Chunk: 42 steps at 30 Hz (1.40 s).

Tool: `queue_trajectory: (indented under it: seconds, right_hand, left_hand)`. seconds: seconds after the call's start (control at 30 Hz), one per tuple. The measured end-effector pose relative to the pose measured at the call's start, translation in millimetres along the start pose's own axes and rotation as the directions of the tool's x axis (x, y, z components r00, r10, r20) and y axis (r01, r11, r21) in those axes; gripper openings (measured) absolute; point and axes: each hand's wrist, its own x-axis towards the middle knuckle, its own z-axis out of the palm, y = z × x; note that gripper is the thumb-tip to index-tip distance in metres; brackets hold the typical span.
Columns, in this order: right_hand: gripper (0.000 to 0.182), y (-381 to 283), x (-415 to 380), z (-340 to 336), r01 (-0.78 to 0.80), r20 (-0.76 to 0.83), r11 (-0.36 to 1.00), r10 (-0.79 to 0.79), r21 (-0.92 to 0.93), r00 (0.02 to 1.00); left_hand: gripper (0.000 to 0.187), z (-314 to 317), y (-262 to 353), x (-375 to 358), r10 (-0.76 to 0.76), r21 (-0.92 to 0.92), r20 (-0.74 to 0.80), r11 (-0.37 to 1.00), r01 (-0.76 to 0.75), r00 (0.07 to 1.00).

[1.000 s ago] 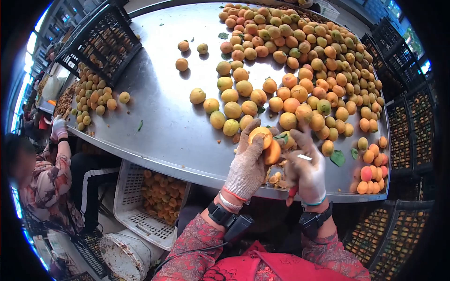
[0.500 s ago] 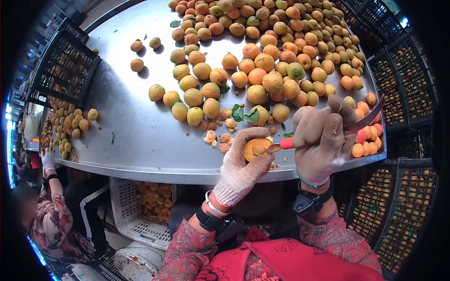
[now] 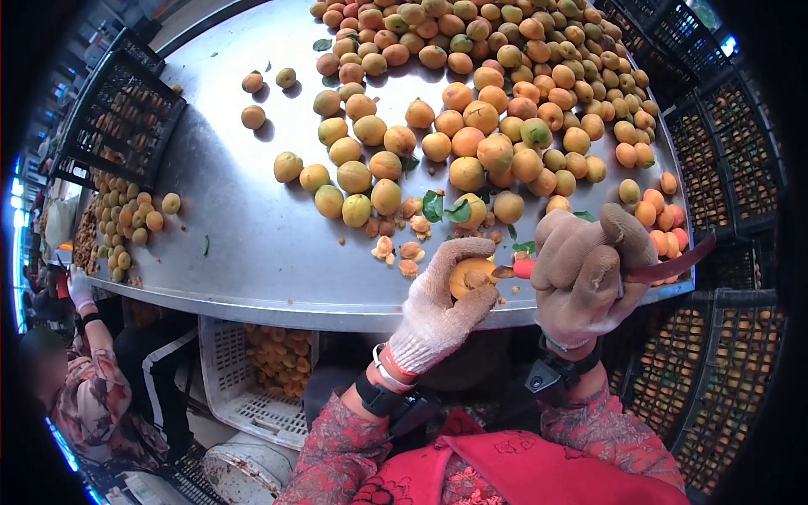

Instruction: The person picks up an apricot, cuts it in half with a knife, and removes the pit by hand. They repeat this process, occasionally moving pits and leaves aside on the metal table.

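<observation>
My left hand (image 3: 446,299), in a worn knit glove, grips a cut apricot (image 3: 473,276) with its brown pit showing in the orange flesh. My gloved right hand (image 3: 587,273) is closed around a knife (image 3: 523,268) with a red handle. A small pointed metal tip pokes out of the handle's left end, close beside the apricot. From the other side of the fist a curved blade (image 3: 673,263) reaches right. Loose pits and scraps (image 3: 410,251) lie on the metal table (image 3: 244,227) just beyond my left hand, near some green leaves (image 3: 433,206).
A large heap of whole apricots (image 3: 497,151) covers the far table. Orange apricots (image 3: 665,215) gather at the right corner. Black crates (image 3: 715,370) of apricots stand right, another crate (image 3: 126,109) left. Below is a white crate (image 3: 252,404). A co-worker (image 3: 93,387) sits left.
My right hand has come down and tilted, so the blade points lower to the right. The metal tip has drawn back slightly from the pit. My left hand has shifted a little right and down.
</observation>
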Motion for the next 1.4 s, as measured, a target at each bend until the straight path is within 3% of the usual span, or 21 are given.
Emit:
queue_trajectory:
  seconds: [0.1, 0.17, 0.2, 0.23, 0.27, 0.3, 0.4, 0.6, 0.93, 1.0, 1.1, 1.23, 1.33, 1.4]
  right_hand:
    - [0.038, -4, -3, 5, -0.134, -0.096, 0.99, 0.138, 0.041, 0.986]
    - [0.034, 3, -15, 4, -0.132, -0.207, 0.991, 0.133, 0.018, 0.969]
    - [0.033, 3, -17, 3, -0.177, -0.189, 0.974, 0.202, 0.138, 0.961]
    - [0.032, 6, -16, 2, -0.149, -0.164, 0.978, 0.173, 0.147, 0.971]
    - [0.032, 11, -20, 0, -0.142, -0.155, 0.975, 0.168, 0.168, 0.974]
    - [0.032, 5, -13, 2, -0.178, -0.096, 0.975, 0.191, 0.135, 0.977]
    - [0.029, 5, -12, 2, -0.107, -0.044, 0.994, 0.108, 0.037, 0.993]
    - [0.03, -2, -11, 1, -0.061, 0.02, 0.996, 0.062, -0.06, 0.998]
    - [0.029, -4, -10, 1, -0.096, -0.022, 0.995, 0.095, -0.024, 0.995]
    - [0.032, -6, -8, 4, -0.141, -0.105, 0.985, 0.131, -0.095, 0.986]
    - [0.03, -5, -9, 6, -0.168, -0.129, 0.985, 0.162, -0.035, 0.978]
    - [0.029, -1, -13, 10, -0.163, -0.125, 0.986, 0.159, -0.024, 0.979]
    - [0.027, 2, -14, 15, -0.087, -0.06, 0.991, 0.081, -0.102, 0.995]
    - [0.027, 4, -12, 19, -0.206, -0.167, 0.976, 0.215, 0.073, 0.962]
  left_hand:
    - [0.041, 0, -2, -2, -0.018, 0.015, -0.002, 1.0, 0.018, 1.0]
    - [0.041, 2, -13, -2, 0.027, -0.006, -0.023, 1.0, -0.027, 0.999]
    - [0.038, 0, -20, -2, 0.114, 0.14, -0.025, 0.984, -0.109, 0.993]
    - [0.036, 1, -9, -5, -0.105, -0.015, -0.01, 0.994, 0.104, 0.994]
    - [0.035, 3, -22, -1, 0.168, 0.112, -0.031, 0.98, -0.164, 0.985]
    - [0.037, 3, -14, -3, 0.08, 0.051, -0.002, 0.996, -0.08, 0.997]
    - [0.041, 3, -21, -3, 0.037, -0.108, 0.052, 0.994, -0.031, 0.998]
    - [0.043, 7, -25, -6, -0.026, -0.138, 0.064, 0.99, 0.034, 0.998]
    - [0.041, 4, -18, -6, -0.073, -0.103, 0.061, 0.992, 0.079, 0.995]
    - [0.041, 3, -17, -7, -0.104, -0.127, 0.075, 0.985, 0.113, 0.992]
    - [0.041, 5, -22, -7, -0.097, -0.176, 0.065, 0.978, 0.107, 0.993]
    - [0.04, 2, -19, -6, -0.135, -0.121, 0.071, 0.982, 0.143, 0.988]
    - [0.039, 0, -26, -5, -0.08, -0.071, 0.038, 0.994, 0.082, 0.996]
    - [0.038, 1, -30, -5, -0.081, -0.178, 0.02, 0.981, 0.083, 0.997]
